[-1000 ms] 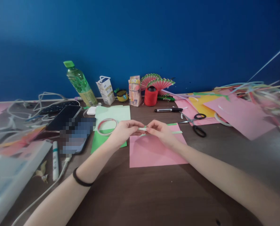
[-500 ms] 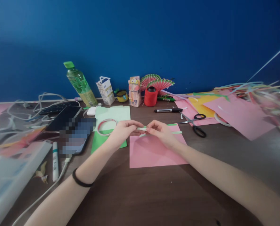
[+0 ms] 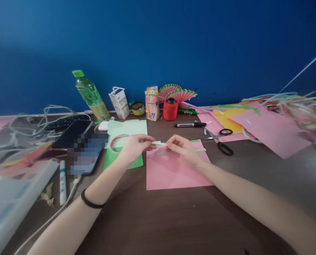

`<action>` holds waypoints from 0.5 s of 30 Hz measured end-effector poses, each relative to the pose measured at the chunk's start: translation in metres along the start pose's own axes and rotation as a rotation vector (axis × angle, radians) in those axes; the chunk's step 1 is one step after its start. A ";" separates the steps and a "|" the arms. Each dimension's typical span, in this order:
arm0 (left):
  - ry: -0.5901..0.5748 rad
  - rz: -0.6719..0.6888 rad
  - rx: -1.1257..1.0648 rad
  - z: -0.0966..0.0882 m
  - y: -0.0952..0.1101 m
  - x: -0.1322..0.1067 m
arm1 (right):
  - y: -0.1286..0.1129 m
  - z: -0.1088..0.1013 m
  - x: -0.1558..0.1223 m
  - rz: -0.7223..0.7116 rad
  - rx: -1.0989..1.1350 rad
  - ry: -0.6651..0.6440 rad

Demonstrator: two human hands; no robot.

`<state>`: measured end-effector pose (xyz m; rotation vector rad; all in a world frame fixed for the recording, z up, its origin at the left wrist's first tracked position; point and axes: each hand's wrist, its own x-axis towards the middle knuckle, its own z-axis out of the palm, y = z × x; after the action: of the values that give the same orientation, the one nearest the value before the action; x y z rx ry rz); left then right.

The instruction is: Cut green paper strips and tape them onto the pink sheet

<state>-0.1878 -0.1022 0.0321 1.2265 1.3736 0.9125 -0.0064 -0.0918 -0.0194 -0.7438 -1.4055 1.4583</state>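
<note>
My left hand (image 3: 136, 147) is closed in a pinch on a narrow pale paper strip (image 3: 156, 142). A thin white end runs from this strip to the fingertips of my right hand (image 3: 181, 148), which are pinched on it. Both hands are just above a pink paper sheet (image 3: 174, 173). Another pale green strip (image 3: 200, 150) lies across the upper part of that sheet, partly hidden by my right hand. Left of my left hand, a roll of tape (image 3: 112, 143) lies on light green paper (image 3: 127, 127) and darker green paper (image 3: 134, 163).
Scissors (image 3: 224, 147) and a black marker (image 3: 190, 125) lie to the right. Behind stand a green bottle (image 3: 91, 95), two cartons, a red spool (image 3: 170, 110) and folded paper fans (image 3: 181, 95). Phones, cables and a white marker (image 3: 62, 182) lie left; coloured papers and strips lie right.
My left hand has moved slightly left, away from my right hand. The gap between the fingertips is wider, and more of the pale strip shows between them.
</note>
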 end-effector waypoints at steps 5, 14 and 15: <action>-0.016 -0.012 0.081 0.004 -0.003 0.001 | -0.003 0.001 0.000 -0.100 -0.126 -0.076; -0.077 -0.035 0.038 0.009 0.005 -0.007 | -0.004 0.001 0.001 -0.001 -0.185 -0.066; -0.080 -0.040 0.021 0.009 0.005 -0.006 | -0.004 0.001 0.001 0.007 -0.191 -0.056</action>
<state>-0.1788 -0.1083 0.0363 1.2335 1.3425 0.8150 -0.0072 -0.0922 -0.0154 -0.8323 -1.6029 1.3721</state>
